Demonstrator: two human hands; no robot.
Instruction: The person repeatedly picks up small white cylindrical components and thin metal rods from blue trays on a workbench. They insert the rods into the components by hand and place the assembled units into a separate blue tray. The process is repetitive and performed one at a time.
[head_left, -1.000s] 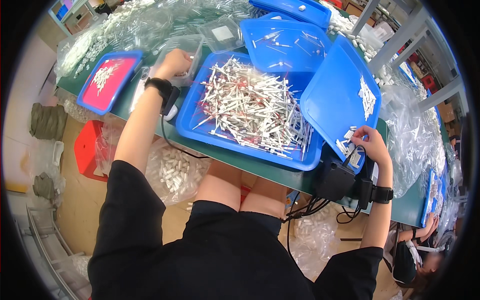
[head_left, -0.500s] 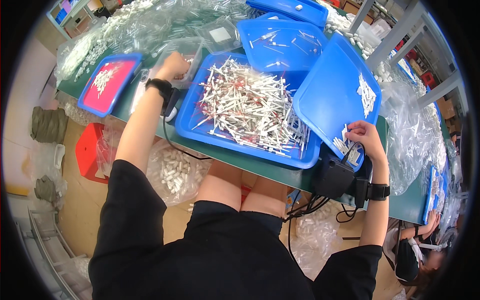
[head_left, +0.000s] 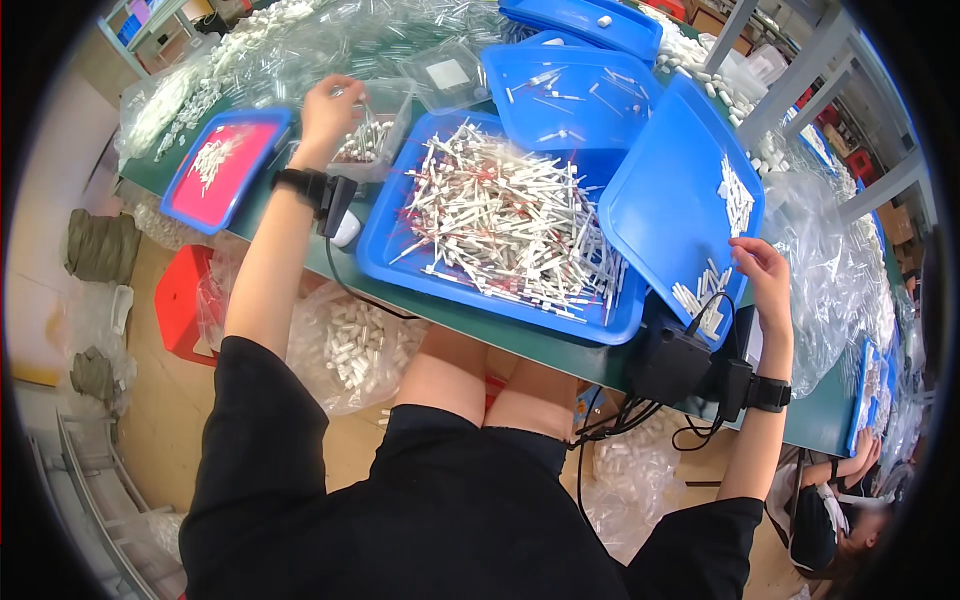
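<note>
My left hand (head_left: 328, 118) is raised over a clear plastic box (head_left: 408, 100) with small white and reddish parts in it. Its fingers are pinched together, and whatever is between them is too small to name. At the right edge of a tilted blue tray (head_left: 640, 210), my right hand (head_left: 766, 278) has its fingers curled and fingertips close together; I cannot make out what they hold. Two groups of thin white sticks lie in that tray, an upper pile (head_left: 736, 198) and a lower pile (head_left: 704, 298). Between my hands, a big heap of white sticks (head_left: 500, 215) with red bits fills a deep blue tray (head_left: 375, 262).
A blue-rimmed tray with a pink base (head_left: 200, 205) lies at the left. Behind stand another blue tray (head_left: 540, 120) and a lidded clear box (head_left: 447, 75). A black cabled device (head_left: 672, 350) sits near the table's front edge. Another person works at far right.
My left hand has lifted out of the clear box and moved up and left. My right hand has drawn away from the lower pile, toward the tray's right edge.
</note>
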